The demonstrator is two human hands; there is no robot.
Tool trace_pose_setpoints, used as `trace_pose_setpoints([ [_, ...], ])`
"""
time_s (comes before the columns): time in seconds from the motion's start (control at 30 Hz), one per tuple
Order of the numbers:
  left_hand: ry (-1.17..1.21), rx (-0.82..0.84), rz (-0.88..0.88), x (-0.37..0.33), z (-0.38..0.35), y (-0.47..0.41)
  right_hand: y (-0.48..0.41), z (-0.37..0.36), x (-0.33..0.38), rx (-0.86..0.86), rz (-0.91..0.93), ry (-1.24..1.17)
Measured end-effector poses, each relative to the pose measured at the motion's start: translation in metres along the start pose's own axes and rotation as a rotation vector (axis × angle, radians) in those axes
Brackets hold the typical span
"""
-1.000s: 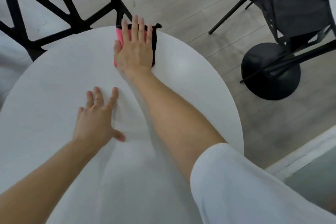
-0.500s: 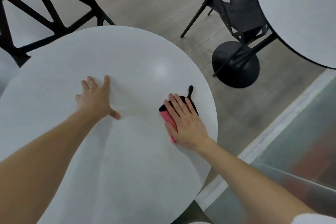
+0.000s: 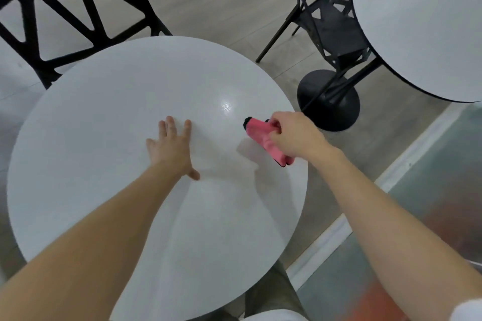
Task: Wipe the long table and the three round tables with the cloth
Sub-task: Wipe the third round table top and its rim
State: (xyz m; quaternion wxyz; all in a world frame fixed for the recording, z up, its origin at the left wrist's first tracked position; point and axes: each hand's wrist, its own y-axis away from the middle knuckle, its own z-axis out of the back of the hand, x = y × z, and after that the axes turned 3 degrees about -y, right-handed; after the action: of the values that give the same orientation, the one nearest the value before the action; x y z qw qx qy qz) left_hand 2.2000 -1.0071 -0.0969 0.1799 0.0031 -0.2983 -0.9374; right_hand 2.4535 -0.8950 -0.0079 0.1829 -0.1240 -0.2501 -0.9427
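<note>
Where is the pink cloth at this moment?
In the head view, the pink cloth is bunched in the right hand, over the right edge of the near round table, right of the flat left hand.

White round table carries a flat left hand; the pink cloth hangs just above it.

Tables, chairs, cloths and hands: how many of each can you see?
Round tables: 2, the near table and the far table
Black chairs: 2, left chair and right chair
Pink cloth: 1
Hands: 2, left hand and right hand
Total: 7
</note>
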Motion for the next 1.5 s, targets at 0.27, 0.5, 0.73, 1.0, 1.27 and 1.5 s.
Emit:
trace_pose_setpoints([
  [0.27,-0.01,0.003,0.008,-0.004,0.003,0.002,-0.063,0.008,-0.015,-0.41,-0.02,0.051],
  [0.5,-0.02,-0.01,-0.009,-0.001,0.005,0.002,-0.072,-0.152,0.028,-0.389,0.05,0.102],
  [0.73,-0.009,-0.02,-0.007,-0.003,0.005,0.006,0.01,-0.148,-0.045,-0.204,0.442,0.219],
  [1.0,-0.01,-0.045,-0.001,-0.004,0.005,0.004,-0.173,-0.12,0.064,-0.388,0.194,0.147],
  [1.27,0.008,-0.05,-0.014,-0.002,0.009,0.006,0.029,-0.153,-0.076,-0.141,0.584,0.301],
  [1.5,0.044,-0.047,0.004,-0.003,0.006,0.005,-0.159,-0.095,-0.021,-0.445,0.2,0.225],
])
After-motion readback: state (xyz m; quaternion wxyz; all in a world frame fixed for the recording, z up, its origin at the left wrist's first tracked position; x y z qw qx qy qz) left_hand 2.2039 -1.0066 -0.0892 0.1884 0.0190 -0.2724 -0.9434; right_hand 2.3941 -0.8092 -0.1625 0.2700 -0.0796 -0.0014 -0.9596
